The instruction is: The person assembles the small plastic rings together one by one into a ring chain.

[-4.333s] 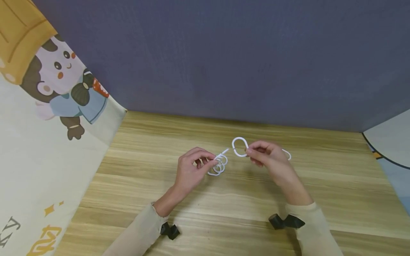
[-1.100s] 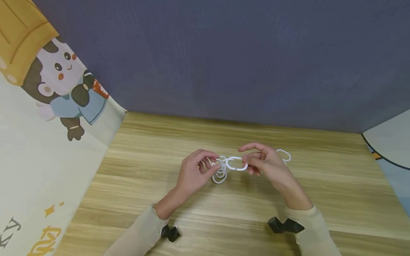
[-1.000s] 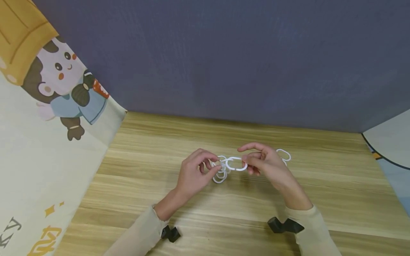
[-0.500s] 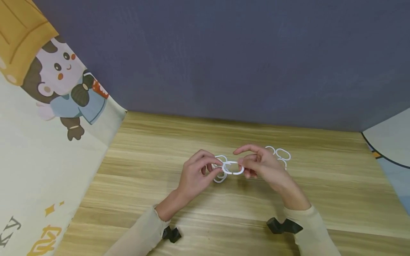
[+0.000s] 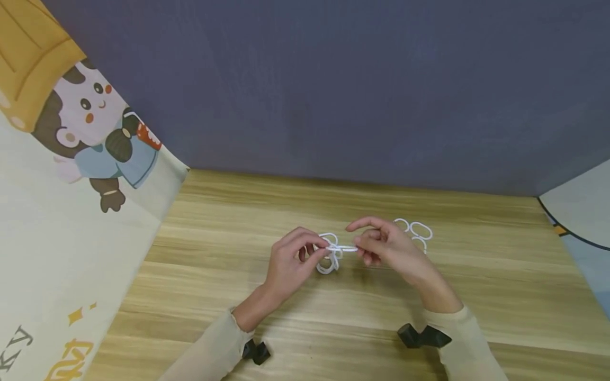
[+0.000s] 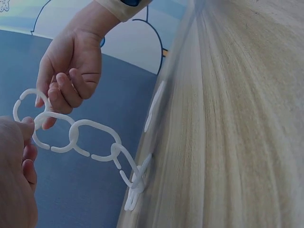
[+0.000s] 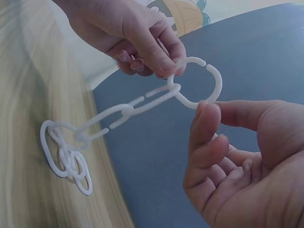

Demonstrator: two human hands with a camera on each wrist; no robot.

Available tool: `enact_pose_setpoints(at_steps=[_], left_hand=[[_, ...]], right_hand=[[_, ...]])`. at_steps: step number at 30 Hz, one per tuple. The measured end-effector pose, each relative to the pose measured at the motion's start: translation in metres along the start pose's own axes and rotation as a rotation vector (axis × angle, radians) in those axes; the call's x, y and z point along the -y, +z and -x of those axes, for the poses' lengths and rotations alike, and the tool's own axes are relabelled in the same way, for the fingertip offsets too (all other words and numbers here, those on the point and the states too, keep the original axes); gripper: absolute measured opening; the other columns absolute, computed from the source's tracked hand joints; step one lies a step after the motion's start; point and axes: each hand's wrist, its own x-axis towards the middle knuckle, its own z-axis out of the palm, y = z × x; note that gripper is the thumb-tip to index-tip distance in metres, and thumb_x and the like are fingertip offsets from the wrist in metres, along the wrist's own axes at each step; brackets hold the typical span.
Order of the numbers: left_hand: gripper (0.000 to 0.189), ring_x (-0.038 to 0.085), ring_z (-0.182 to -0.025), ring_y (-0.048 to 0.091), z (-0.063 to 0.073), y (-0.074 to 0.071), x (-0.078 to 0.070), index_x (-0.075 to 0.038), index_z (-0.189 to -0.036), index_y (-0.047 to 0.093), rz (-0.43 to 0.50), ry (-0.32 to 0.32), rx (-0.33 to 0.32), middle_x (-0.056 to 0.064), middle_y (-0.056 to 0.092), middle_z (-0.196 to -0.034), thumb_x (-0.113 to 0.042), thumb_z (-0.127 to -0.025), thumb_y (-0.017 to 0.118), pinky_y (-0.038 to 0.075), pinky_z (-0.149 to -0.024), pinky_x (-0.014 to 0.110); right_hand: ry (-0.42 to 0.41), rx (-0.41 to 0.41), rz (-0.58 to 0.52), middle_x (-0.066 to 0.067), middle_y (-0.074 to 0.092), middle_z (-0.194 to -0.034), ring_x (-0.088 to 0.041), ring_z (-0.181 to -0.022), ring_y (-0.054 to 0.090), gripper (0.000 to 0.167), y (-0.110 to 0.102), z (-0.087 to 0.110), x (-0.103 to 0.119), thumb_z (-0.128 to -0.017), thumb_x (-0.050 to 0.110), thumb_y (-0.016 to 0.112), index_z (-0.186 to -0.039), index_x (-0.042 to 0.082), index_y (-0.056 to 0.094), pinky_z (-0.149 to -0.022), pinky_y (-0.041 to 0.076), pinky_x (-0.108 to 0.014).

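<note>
A white plastic chain link (image 7: 217,88), a ring with a small gap in its side, is held between both hands. My right hand (image 5: 393,248) pinches it between thumb and index finger. At its other side my left hand (image 5: 293,259) pinches it where it hooks through the end of a chain (image 6: 97,124) of similar links. From there the chain slopes down to the table, where its lower links lie in a small tangled heap (image 7: 71,161). In the head view the held link appears nearly edge-on. Part of the chain is hidden by my left fingers.
Several loose white links (image 5: 431,229) lie on the wooden table (image 5: 190,275) just beyond my right hand. A dark blue panel (image 5: 333,95) rises along the table's back edge. Cloth printed with a cartoon figure (image 5: 97,153) hangs at the left. Black devices (image 5: 424,336) sit on both wrists.
Earlier the right hand's link was apart from the chain; now it is hooked into it. The right hand has moved left and slightly nearer, and the link has turned edge-on in the head view.
</note>
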Motion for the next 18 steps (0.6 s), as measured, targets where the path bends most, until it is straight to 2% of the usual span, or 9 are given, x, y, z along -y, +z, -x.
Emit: enact_pose_setpoints(at_steps=[5, 10, 18], left_hand=[[0.018, 0.015, -0.071, 0.067, -0.001, -0.002, -0.001, -0.008, -0.096, 0.08, -0.017, -0.059, -0.011, 0.004, 0.078, -0.089, 0.002, -0.088, 0.092, 0.05, -0.054, 0.022], [0.016, 0.015, -0.072, 0.07, 0.0, -0.004, -0.002, -0.008, -0.096, 0.079, -0.001, -0.122, -0.033, 0.004, 0.079, -0.088, 0.0, -0.089, 0.091, 0.05, -0.054, 0.02], [0.014, 0.013, -0.069, 0.067, 0.0, -0.007, 0.001, -0.008, -0.097, 0.08, 0.027, -0.143, -0.067, 0.004, 0.078, -0.085, 0.0, -0.091, 0.09, 0.048, -0.054, 0.021]], right_hand=[[-0.017, -0.045, 0.029, -0.017, 0.068, -0.085, -0.015, -0.068, 0.06, 0.028, -0.005, 0.003, 0.003, -0.111, 0.008, 0.065, -0.138, -0.002, 0.064, -0.06, 0.047, -0.026], [-0.005, -0.094, 0.044, -0.012, 0.068, -0.088, -0.017, -0.071, 0.061, 0.026, -0.013, 0.007, 0.006, -0.112, 0.009, 0.065, -0.136, 0.0, 0.066, -0.062, 0.048, -0.026], [-0.08, -0.137, 0.035, -0.007, 0.069, -0.09, -0.017, -0.071, 0.062, 0.018, -0.035, 0.013, 0.005, -0.114, 0.009, 0.063, -0.131, 0.008, 0.07, -0.061, 0.049, -0.025]])
